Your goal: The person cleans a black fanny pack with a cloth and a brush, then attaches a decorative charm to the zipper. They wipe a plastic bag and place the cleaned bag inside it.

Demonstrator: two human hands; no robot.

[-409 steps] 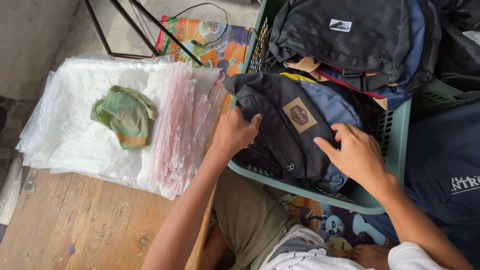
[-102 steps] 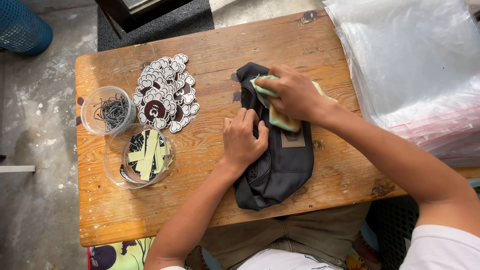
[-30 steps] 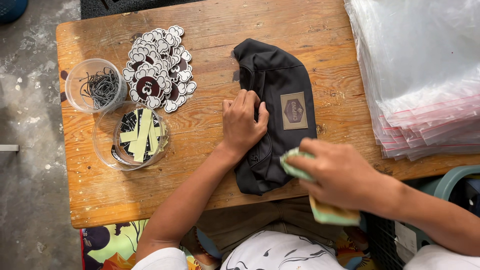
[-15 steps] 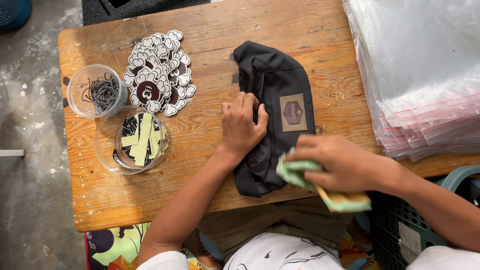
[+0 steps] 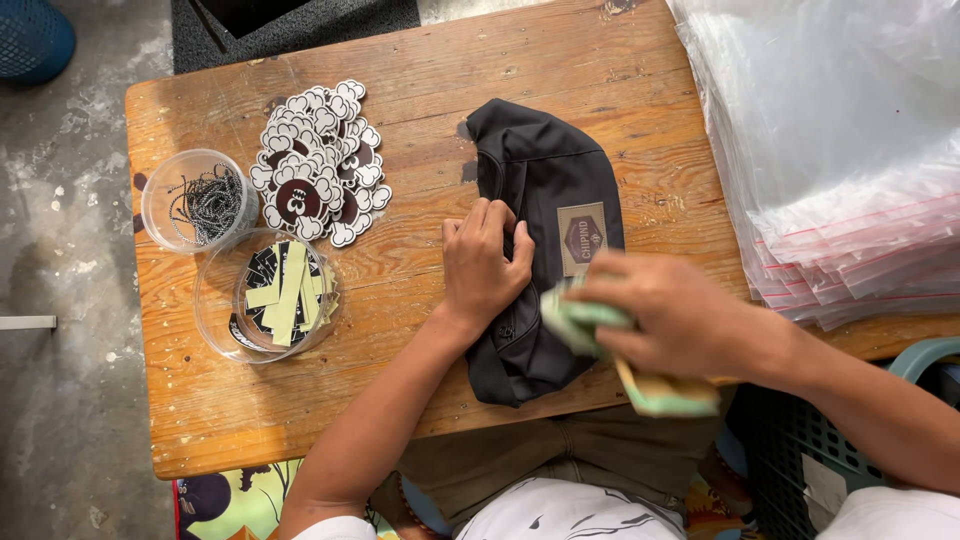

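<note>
A worn wooden tabletop (image 5: 420,60) is set on a stained grey concrete floor (image 5: 60,300). A dark mat (image 5: 300,25) is seen beyond it, lit by daylight.

We note both forearms bare, left hand (image 5: 484,266) and right hand (image 5: 668,318) ungloved, no rings or watch visible. White short sleeves, white shirt with dark streaks, khaki-olive trousers.
</note>
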